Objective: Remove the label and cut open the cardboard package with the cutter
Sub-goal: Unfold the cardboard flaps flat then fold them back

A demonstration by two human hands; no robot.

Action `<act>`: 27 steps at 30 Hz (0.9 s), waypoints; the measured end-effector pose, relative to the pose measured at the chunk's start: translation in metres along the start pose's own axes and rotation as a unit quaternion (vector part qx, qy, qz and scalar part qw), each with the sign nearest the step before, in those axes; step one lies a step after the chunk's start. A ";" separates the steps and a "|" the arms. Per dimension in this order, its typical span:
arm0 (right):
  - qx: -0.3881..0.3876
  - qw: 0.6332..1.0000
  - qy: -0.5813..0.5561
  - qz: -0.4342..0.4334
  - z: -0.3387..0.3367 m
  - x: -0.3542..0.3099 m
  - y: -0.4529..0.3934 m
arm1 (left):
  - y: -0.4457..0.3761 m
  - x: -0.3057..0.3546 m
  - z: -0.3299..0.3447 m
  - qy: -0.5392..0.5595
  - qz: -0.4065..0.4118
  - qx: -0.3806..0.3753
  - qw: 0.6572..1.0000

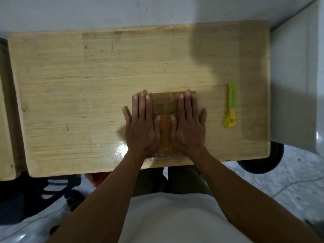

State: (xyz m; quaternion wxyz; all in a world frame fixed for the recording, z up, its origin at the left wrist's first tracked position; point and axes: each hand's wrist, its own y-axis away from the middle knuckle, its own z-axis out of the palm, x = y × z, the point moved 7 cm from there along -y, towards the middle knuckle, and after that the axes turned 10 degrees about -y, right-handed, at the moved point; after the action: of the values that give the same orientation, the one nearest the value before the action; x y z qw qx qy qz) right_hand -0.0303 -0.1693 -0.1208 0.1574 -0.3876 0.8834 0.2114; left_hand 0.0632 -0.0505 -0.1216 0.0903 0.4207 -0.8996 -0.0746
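Table: I see a pale wooden top filling most of the view, with a glossy glare patch near its front edge, just left of my left wrist.
Left hand: I have it flat, palm down, fingers straight and a little spread, pressing on the left part of the package; it grips nothing.
Package: flat brown cardboard, lying on the table near the front edge, right of centre. Both hands cover its sides, so I see only the strip between them and the far end beyond the thumbs. Shiny tape or film crosses that far end, and crinkled clear film shows at the near end by my wrists. I cannot make out a label.
Right hand: flat as well, palm down, fingers straight, pressing the package's right part; nothing held. The two thumbs lie near each other over the middle strip.
Cutter: yellow-green, lying on the table well right of the package, lengthwise away from me, untouched by either hand.
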 end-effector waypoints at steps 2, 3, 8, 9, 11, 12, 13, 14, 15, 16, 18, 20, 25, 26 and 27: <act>0.002 1.000 0.006 0.001 0.003 0.002 -0.001 | 0.000 0.000 0.003 -0.021 0.002 0.007 1.000; 0.000 1.000 0.006 0.002 0.004 0.002 -0.002 | -0.001 0.000 0.004 -0.028 0.001 0.010 1.000; -0.008 1.000 0.015 0.008 0.006 0.002 -0.001 | 0.000 -0.002 0.006 -0.014 -0.001 0.005 1.000; -0.003 1.000 0.011 0.008 0.004 0.000 -0.002 | -0.001 -0.002 0.006 -0.008 -0.002 0.000 1.000; 0.002 1.000 0.010 0.003 -0.001 -0.001 -0.003 | 0.001 -0.002 0.005 -0.006 -0.014 -0.003 1.000; 0.003 1.000 0.012 0.004 -0.002 -0.001 -0.002 | 0.003 -0.003 0.003 -0.003 -0.032 -0.002 0.999; 0.006 1.000 0.009 0.015 -0.004 0.002 0.000 | 0.007 -0.005 0.002 0.005 -0.058 -0.003 0.998; 0.015 0.999 -0.002 0.039 -0.005 0.006 0.005 | 0.013 -0.008 0.002 0.017 -0.085 -0.006 0.996; 0.026 0.997 -0.017 0.067 -0.006 0.011 0.010 | 0.018 -0.010 0.002 0.026 -0.104 -0.008 0.994; 0.034 0.995 -0.028 0.088 -0.005 0.015 0.016 | 0.024 -0.011 0.002 0.033 -0.111 -0.011 0.993; 0.037 0.994 -0.039 0.096 -0.003 0.017 0.025 | 0.031 -0.012 0.004 0.052 -0.104 -0.021 0.993; 0.035 0.994 -0.059 0.081 -0.002 0.017 0.026 | 0.033 -0.012 0.004 0.078 -0.098 -0.017 0.992; 0.066 0.987 -0.132 0.062 -0.007 0.016 0.024 | 0.032 -0.017 -0.008 0.165 -0.076 0.054 0.982; 0.077 0.984 -0.152 0.054 -0.010 0.016 0.024 | 0.032 -0.018 -0.013 0.204 -0.078 0.057 0.974; 0.088 0.979 -0.177 0.041 -0.013 0.015 0.024 | 0.031 -0.019 -0.018 0.255 -0.091 0.043 0.962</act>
State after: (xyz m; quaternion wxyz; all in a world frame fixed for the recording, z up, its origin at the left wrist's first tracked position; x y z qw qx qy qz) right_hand -0.0597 -0.1705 -0.1108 0.3359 -0.2917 0.8720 0.2041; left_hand 0.0558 -0.0169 -0.0998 0.2915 0.5091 -0.8071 0.0664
